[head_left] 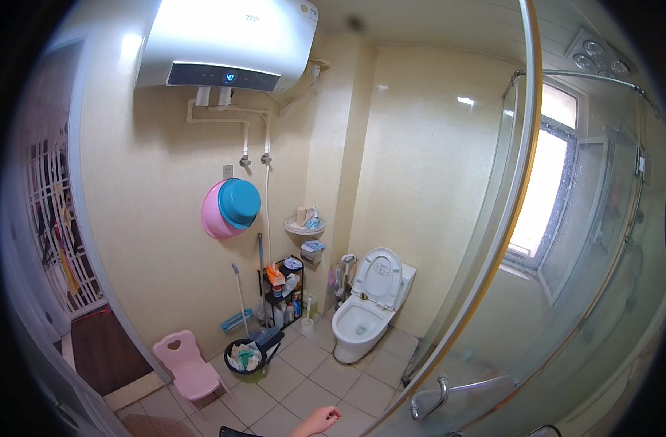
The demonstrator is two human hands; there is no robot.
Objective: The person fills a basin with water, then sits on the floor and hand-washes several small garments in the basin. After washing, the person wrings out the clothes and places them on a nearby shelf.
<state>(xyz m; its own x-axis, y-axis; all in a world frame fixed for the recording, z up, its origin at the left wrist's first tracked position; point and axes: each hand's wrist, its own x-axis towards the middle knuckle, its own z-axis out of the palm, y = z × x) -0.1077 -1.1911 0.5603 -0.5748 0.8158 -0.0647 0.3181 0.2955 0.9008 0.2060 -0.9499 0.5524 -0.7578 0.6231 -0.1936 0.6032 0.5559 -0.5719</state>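
Note:
My left hand (320, 422) reaches in at the bottom edge, above the grey floor tiles. Its fingers are curled in, and nothing shows in them. My right hand is out of view. Part of a black object (234, 432) shows at the lower edge, left of my hand; its kind is unclear. Ahead stands a white toilet (358, 329) with its lid (379, 275) up. To the left of the toilet, a black waste bin (245, 356) holds crumpled paper. My hand touches none of these.
A pink chair (186, 368) stands left, near the doorway (108, 357). A black rack (282, 297) of bottles, a toilet brush (307, 322) and a broom (238, 291) line the wall. Basins (238, 203) hang under a water heater (231, 44). At right, a glass door (493, 342) has a metal handle (441, 397).

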